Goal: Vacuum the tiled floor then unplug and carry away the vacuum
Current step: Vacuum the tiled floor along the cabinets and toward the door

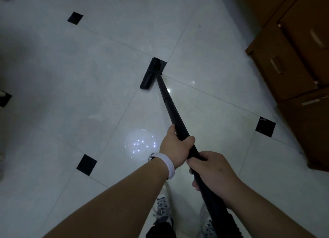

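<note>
A black vacuum wand [168,104] runs from my hands down to a flat black floor head [151,74] lying on the white tiled floor [89,68], over a black corner inlay. My left hand [175,148] grips the wand higher toward the head, a white band on its wrist. My right hand [213,172] grips the wand just behind it. Below my right hand the wand turns into a ribbed black hose [229,223] that leaves the frame at the bottom. The vacuum body and its plug are out of view.
Brown wooden drawers [293,59] stand along the right side. Small black square inlays [87,164] mark the tile corners. My sneakers [162,211] show at the bottom. A round light reflection [140,143] lies on the floor left of my hands.
</note>
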The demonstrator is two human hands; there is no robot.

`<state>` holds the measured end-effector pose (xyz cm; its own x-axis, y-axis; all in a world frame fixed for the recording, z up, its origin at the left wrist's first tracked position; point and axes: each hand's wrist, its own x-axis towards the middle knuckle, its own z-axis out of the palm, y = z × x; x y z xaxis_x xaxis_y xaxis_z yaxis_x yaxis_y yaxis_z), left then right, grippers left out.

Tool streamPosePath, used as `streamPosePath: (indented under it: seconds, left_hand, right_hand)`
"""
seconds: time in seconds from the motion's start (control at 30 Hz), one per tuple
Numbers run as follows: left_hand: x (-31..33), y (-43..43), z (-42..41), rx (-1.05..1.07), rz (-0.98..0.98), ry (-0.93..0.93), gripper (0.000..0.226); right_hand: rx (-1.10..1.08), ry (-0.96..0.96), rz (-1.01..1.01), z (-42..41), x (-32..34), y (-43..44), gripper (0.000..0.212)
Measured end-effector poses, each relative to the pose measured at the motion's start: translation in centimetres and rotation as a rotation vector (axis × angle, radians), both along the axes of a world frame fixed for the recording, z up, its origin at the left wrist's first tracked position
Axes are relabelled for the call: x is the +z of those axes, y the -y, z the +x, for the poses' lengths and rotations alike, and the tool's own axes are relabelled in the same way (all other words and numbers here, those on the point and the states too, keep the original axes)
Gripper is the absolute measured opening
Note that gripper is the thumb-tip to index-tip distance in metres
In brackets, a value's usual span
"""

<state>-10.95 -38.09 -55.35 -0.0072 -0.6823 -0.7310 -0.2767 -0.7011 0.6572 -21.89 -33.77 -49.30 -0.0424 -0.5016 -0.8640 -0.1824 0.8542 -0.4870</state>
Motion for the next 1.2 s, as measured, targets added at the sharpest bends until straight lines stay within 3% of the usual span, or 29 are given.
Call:
streamPosePath:
  seconds: [0.1,0.27,0.43,0.67,1.07,1.2]
  left_hand:
    - [-0.1,1.1,2.2,0.031,0.001,-0.006,0.04]
    - [-0.7,2.7,5.2,0.059,-0.006,0.004,0.058]
    - [-0.8,4.5,7.9,0.099,-0.027,0.006,0.056]
    - [-0.6,7.3,9.2,0.142,-0.043,-0.004,0.066]
    - [-0.5,5.0,0.8,0.032,-0.014,-0.027,0.066]
    - [0.2,2.8,-3.6,-0.022,-0.013,-0.041,0.061]
  right_hand:
    - [0.014,0.008,0.008,2.1,-0.1,1.4,0.019]
    - [0.022,0.004,0.012,5.3,-0.5,3.2,0.018]
    - [0.02,0.002,0.008,8.1,-1.0,5.1,0.025]
    - [-0.049,0.066,-0.004,9.6,-0.7,7.8,0.017]
    - [-0.162,0.055,0.003,1.7,-0.9,4.4,0.026]
    - [-0.193,0.036,0.006,-2.4,-0.5,1.7,0.019]
